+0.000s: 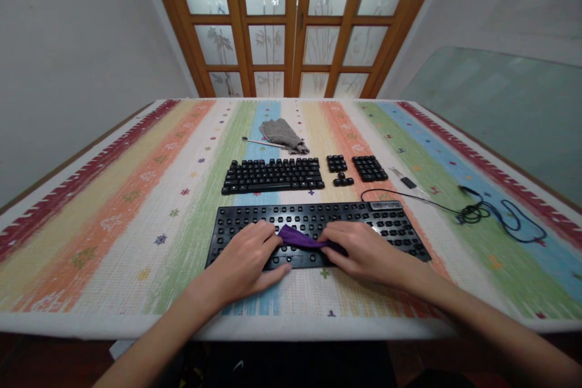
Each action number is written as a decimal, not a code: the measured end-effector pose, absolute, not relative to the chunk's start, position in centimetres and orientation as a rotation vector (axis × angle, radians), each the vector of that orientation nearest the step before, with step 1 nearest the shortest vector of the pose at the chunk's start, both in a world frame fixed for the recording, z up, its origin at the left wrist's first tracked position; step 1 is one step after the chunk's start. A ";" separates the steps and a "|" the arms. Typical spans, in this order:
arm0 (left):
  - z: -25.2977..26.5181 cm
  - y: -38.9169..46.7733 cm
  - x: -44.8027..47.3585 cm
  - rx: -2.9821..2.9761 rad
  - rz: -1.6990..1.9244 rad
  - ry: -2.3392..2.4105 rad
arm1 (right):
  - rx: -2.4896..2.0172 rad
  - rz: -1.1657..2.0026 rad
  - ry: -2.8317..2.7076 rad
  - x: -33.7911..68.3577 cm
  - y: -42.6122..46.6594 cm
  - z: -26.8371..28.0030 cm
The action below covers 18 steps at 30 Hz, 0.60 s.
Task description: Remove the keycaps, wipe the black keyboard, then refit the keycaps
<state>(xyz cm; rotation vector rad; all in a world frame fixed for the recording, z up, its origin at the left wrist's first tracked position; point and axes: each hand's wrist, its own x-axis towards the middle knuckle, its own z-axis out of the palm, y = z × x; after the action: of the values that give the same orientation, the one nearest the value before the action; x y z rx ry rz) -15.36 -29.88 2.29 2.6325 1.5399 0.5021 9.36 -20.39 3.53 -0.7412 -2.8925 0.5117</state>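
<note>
A black keyboard base point(348, 213) with its keycaps off lies flat on the table, bare switches showing. My left hand point(252, 257) rests on its left half, fingers bent over the top and thumb along the near edge. The index finger touches one end of a purple cloth point(297, 238). Closed around the cloth's other end is my right hand point(357, 248), low over the middle right of the base. Part of the cloth is hidden under its fingers. Behind the base sit the removed keycaps: a main block point(273, 176), a small group point(336, 163), arrow keys point(342, 180) and a number block point(369, 168).
A grey cloth point(282, 133) lies at the back with a thin white brush point(261, 142) beside it. A small tool with a black handle point(408, 182) and a coiled cable point(473, 213) lie to the right. The striped tablecloth point(113, 218) covers the table.
</note>
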 end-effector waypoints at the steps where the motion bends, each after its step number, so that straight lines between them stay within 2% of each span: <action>1: 2.3 -29.8 -15.2 2.639 0.494 1.533 | -0.748 0.518 -2.887 9.5 -20.4 3.5; 18: 3.1 -27.9 -12.8 2.686 0.391 1.425 | -0.853 0.607 -2.808 12.1 -20.1 3.6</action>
<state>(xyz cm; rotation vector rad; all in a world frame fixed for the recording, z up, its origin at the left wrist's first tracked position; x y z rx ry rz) -12.82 -27.95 3.07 2.6864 1.4249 0.3910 12.12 -20.06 3.58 -0.8528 -2.8079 0.6072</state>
